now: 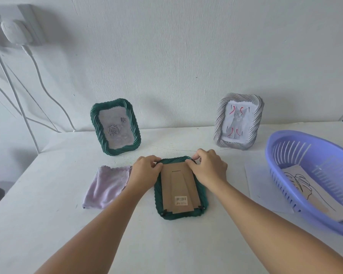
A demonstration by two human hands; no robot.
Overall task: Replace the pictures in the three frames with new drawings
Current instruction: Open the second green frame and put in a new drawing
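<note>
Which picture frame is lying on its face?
The green frame between both hands, cardboard back up. The other green frame and silver frame stand upright.

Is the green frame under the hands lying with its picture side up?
No. The green frame lies face down; its brown cardboard back with a barcode sticker faces up.

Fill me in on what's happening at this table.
A person has a green frame lying face down on the white table. Both hands, left hand and right hand, work at the top corners of its cardboard backing. Two more frames stand behind, still holding pictures. A line drawing waits in the purple basket.
</note>
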